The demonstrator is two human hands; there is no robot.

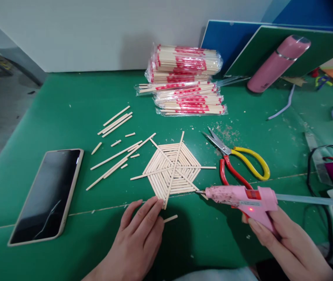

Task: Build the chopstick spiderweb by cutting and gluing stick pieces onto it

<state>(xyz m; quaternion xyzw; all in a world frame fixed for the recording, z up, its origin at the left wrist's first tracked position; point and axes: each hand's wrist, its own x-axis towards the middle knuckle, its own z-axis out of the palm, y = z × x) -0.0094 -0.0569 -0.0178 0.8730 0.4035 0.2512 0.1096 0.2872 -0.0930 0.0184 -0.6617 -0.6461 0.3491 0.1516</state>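
Observation:
A hexagonal web of wooden chopsticks lies on the green table, with crossed spokes reaching past its rings. My left hand is at its lower left corner, fingers bent and fingertips pressed on the web near the end of a spoke. From beside that hand a short stick piece pokes out; its other end is hidden. My right hand is wrapped round the handle of a pink hot glue gun. The gun's red light is lit, and its nozzle points left at the web's lower right corner. A clear glue stick runs out of its back.
Scissors with red and yellow handles lie right of the web. Loose sticks and a phone lie to the left. Behind are wrapped chopstick packs and a pink flask. A black cable runs along the right.

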